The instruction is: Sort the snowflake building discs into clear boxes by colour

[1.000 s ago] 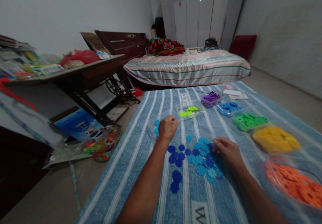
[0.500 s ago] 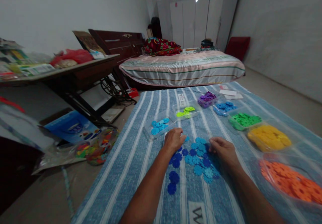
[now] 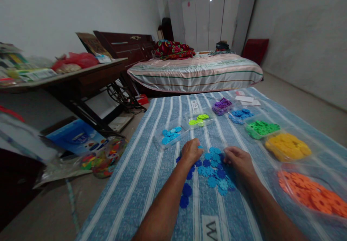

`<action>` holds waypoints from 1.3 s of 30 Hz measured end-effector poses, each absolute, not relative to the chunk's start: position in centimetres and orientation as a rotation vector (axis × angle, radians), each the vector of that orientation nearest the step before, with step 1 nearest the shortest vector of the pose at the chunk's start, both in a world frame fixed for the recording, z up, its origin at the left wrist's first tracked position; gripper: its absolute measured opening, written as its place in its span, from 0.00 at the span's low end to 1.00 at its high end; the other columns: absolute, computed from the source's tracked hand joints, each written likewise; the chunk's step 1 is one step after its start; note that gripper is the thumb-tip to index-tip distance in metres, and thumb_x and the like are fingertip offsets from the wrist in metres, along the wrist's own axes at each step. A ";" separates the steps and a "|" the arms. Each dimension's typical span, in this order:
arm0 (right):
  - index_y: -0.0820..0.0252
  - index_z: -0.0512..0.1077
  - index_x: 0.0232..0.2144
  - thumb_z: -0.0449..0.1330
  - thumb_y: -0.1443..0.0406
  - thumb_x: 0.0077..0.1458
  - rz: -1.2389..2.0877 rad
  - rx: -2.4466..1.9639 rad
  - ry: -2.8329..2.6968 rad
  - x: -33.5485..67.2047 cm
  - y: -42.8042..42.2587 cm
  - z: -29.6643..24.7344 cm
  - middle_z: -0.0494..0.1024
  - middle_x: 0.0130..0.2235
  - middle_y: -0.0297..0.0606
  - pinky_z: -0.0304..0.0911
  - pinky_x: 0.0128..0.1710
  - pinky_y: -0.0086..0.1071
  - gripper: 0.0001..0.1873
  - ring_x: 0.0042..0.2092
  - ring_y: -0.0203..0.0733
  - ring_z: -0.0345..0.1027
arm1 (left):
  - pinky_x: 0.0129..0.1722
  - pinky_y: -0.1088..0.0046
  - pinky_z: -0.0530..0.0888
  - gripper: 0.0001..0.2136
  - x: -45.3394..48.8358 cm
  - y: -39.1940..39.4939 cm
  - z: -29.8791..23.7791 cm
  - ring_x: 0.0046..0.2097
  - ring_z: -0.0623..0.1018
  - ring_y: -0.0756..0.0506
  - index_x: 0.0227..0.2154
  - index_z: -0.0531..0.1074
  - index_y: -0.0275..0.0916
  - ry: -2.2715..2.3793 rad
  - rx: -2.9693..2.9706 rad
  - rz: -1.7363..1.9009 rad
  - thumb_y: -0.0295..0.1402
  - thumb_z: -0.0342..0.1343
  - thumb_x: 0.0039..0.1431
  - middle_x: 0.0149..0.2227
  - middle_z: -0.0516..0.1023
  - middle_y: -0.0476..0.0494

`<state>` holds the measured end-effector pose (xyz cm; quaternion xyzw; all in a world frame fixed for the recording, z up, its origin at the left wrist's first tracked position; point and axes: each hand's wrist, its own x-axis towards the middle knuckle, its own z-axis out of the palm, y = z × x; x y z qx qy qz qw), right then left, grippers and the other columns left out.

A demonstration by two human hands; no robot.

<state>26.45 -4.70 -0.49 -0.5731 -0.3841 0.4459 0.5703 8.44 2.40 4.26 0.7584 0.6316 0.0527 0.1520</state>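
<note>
Light-blue flower-shaped plastic discs (image 3: 215, 170) lie in a loose pile on the striped cloth, with dark-blue discs (image 3: 187, 189) mixed in and at the left. My left hand (image 3: 191, 151) is low over the pile's upper left, fingers curled down beside a single light-blue disc (image 3: 200, 147). Whether the fingers grip a piece is hidden. At the pile's right edge, my right hand (image 3: 239, 158) has its fingers bent and pressed together; anything in them is out of sight. Ahead on the left, a clear tray (image 3: 157, 137) contains several light-blue discs.
Clear trays of lime (image 3: 200, 119), purple (image 3: 222, 106), blue (image 3: 240, 115), green (image 3: 262, 129), yellow (image 3: 287, 147) and orange discs (image 3: 311, 192) curve along the far and right sides. White cards (image 3: 245, 99) lie behind. Beyond is a bed (image 3: 195, 73); a sewing table (image 3: 81, 76) stands left.
My left hand has shifted slightly right, closer to the single light-blue disc, uncovering a dark-blue disc on its left. My right hand stays nearly in place at the pile's edge.
</note>
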 end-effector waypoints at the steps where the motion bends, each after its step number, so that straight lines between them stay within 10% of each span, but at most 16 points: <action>1: 0.60 0.75 0.25 0.66 0.52 0.45 1.051 -1.341 -0.901 26.4 -4.7 -0.5 0.73 0.18 0.35 0.57 0.23 0.28 0.16 0.22 0.36 0.62 | 0.37 0.73 0.69 0.10 8.4 2.2 4.1 0.40 0.78 0.45 0.38 0.73 0.41 1.814 2.172 0.167 0.35 0.57 0.52 0.36 0.80 0.45; 8: 0.60 0.76 0.26 0.65 0.52 0.46 1.027 -1.331 -0.894 26.3 -4.9 -0.4 0.73 0.19 0.35 0.57 0.23 0.29 0.16 0.22 0.36 0.62 | 0.36 0.74 0.68 0.06 7.9 0.9 4.0 0.38 0.78 0.46 0.30 0.75 0.41 1.744 2.210 0.239 0.35 0.54 0.55 0.32 0.79 0.47; 18: 0.60 0.76 0.27 0.65 0.53 0.47 1.027 -1.352 -0.897 26.2 -4.9 -0.4 0.73 0.19 0.34 0.56 0.23 0.28 0.15 0.22 0.35 0.62 | 0.40 0.70 0.70 0.19 2.2 5.6 10.3 0.44 0.78 0.40 0.48 0.73 0.41 2.204 2.047 0.551 0.38 0.57 0.53 0.40 0.81 0.40; 39: 0.60 0.74 0.25 0.64 0.56 0.48 1.003 -1.352 -0.883 26.2 -4.7 -0.8 0.72 0.18 0.32 0.55 0.23 0.27 0.12 0.21 0.33 0.61 | 0.31 0.74 0.66 0.09 5.3 -0.5 6.1 0.28 0.75 0.48 0.33 0.76 0.38 1.559 2.163 0.592 0.33 0.52 0.55 0.24 0.76 0.49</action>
